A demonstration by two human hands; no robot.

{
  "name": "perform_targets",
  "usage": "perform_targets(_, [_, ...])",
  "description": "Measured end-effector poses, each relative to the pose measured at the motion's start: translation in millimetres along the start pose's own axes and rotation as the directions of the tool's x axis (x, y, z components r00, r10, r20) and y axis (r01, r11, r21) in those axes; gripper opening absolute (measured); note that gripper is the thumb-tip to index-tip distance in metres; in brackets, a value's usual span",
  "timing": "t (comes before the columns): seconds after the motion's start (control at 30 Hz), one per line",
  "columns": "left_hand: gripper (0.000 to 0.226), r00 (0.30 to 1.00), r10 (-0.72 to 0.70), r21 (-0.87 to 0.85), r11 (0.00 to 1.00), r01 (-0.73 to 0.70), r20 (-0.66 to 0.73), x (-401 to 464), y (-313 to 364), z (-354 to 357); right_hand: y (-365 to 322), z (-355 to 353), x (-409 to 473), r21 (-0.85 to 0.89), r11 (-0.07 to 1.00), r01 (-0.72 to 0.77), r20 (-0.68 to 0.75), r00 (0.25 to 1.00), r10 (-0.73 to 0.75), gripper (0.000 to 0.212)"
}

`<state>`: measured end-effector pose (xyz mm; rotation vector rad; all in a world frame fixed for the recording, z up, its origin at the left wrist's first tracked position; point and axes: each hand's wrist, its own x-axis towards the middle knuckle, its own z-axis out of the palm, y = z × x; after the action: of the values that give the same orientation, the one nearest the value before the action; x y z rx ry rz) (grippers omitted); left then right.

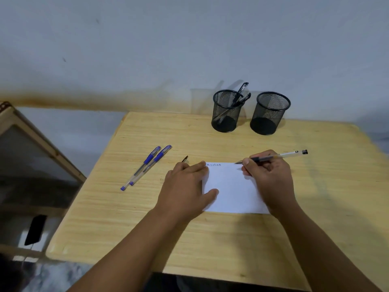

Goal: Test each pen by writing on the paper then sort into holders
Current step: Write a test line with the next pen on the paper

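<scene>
Both forearms over pale wooden desk (210, 239) | left hand (185, 188) flat, fingers spread, pinning white paper sheet (231, 190) | right hand (269, 175) fingers gripping clear black-ink pen (280, 155), tip at paper's far edge | two blue-capped pens (147, 167) lie left | two black mesh holders (250, 112) behind, left one holding pens

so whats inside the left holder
The left holder has at least two dark pens sticking out, leaning right. The mesh blurs their lower ends, so anything more at the bottom can't be made out.
</scene>
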<state>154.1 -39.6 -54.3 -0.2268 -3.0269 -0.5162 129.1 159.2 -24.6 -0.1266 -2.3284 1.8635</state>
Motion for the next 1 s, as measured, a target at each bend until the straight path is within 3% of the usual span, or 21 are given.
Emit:
perform_targets(0.13, [0.054, 0.994, 0.012, -0.048, 0.999, -0.017, -0.109, -5, 0, -8, -4, -6, -10, 0.055, 0.998, 0.010, 0.026, 1.000, -0.011, 0.006])
perform_targets(0.3, [0.032, 0.953, -0.138, -0.196, 0.977, 0.087, -0.269, -4, -16, -8, -9, -9, -20, 0.171, 0.985, -0.017, 0.056, 0.998, 0.007, 0.005])
perform_targets(0.4, [0.021, 0.924, -0.263, -0.216, 0.954, 0.206, -0.278, 4, -26, -6, -11, -10, -25, 0.203, 0.979, -0.025, 0.071, 0.997, 0.010, 0.006])
perform_targets(0.5, [0.023, 0.933, -0.300, -0.162, 0.949, 0.270, -0.201, 11, -36, -8, -12, -10, -30, 0.200, 0.980, -0.021, 0.092, 0.996, 0.002, 0.007])
perform_targets(0.73, [0.018, 0.905, -0.394, -0.317, 0.889, 0.331, -0.162, 14, -32, -22, -18, -9, -35, 0.215, 0.976, -0.023, 0.088, 0.996, 0.004, 0.005])
perform_targets(0.83, [0.018, 0.884, -0.417, -0.435, 0.850, 0.297, -0.212, 9, -26, -31, -23, -8, -34, 0.225, 0.974, -0.007, 0.086, 0.996, -0.012, 0.006])
perform_targets(1.0, [0.021, 0.920, -0.303, -0.601, 0.793, 0.098, -0.249, -5, -5, -42, -37, -4, -28, 0.290, 0.957, 0.001, 0.071, 0.997, -0.023, 0.004])
